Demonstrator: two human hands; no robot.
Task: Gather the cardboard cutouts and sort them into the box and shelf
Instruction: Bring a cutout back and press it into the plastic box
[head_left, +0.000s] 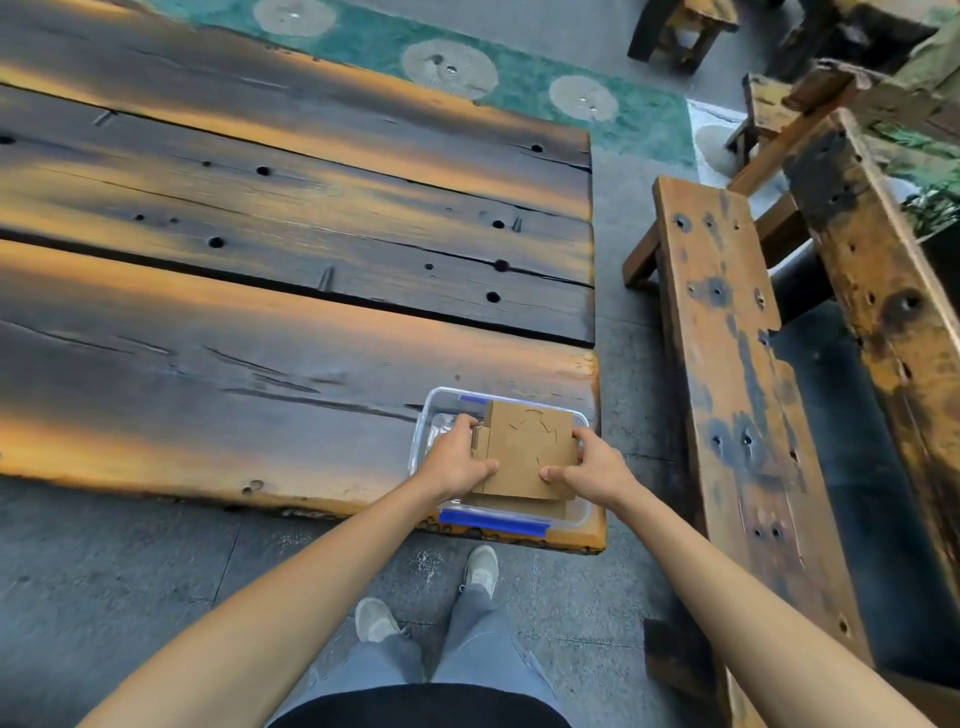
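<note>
A stack of brown cardboard cutouts (527, 447) is held flat over a clear plastic box (423, 431) with blue clips, which stands at the near right corner of the wooden table (260, 312). My left hand (457, 457) grips the stack's left edge. My right hand (589, 467) grips its right edge, thumb on top. More cardboard (519, 505) shows beneath the stack inside the box. The top sheet has curved cut lines.
A long wooden bench (727, 364) runs along the right of the table, with a gap of grey floor between them. Another heavy timber piece (883, 260) stands further right. A green patterned rug (467, 57) lies beyond the table. My feet stand just before the table edge.
</note>
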